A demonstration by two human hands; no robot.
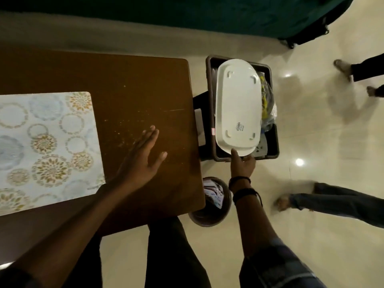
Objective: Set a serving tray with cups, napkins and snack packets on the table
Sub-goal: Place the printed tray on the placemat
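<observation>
White oval serving tray upside down (feet, barcode up) over brown bin, R of table.

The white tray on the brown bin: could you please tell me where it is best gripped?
Take the white tray by its near short rim, coming from the person's side, where the right hand pinches it. It lies upside down, feet up, so that lip is exposed; a plastic bag crowds its right long edge.
</observation>
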